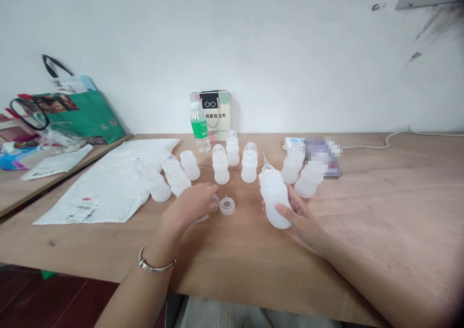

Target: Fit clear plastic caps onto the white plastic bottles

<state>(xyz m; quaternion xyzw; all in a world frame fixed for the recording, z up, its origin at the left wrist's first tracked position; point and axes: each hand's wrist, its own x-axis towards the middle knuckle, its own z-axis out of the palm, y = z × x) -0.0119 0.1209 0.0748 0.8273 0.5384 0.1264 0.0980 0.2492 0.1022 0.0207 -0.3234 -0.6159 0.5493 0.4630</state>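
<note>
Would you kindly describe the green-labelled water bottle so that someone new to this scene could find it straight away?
Start at the wooden table and look to its far edge, where a small paper bag with a glasses logo stands against the white wall. The water bottle stands upright just in front of that bag's left side. Unlike the cloudy white silicone bottles nearby, it is clear plastic with a green label.

1. A light wooden table [380,212] carries everything; a second wooden surface [21,185] adjoins its left edge.
2. A cluster of translucent white bottles [220,166] stands at the table's middle, with a loose clear cap [227,206] in front.
3. A green-labelled water bottle [199,127] and a small paper bag [215,109] stand at the wall.
4. A white mailer [116,180] lies flat to the left.
5. A white cable [395,137] runs along the far right.
</note>
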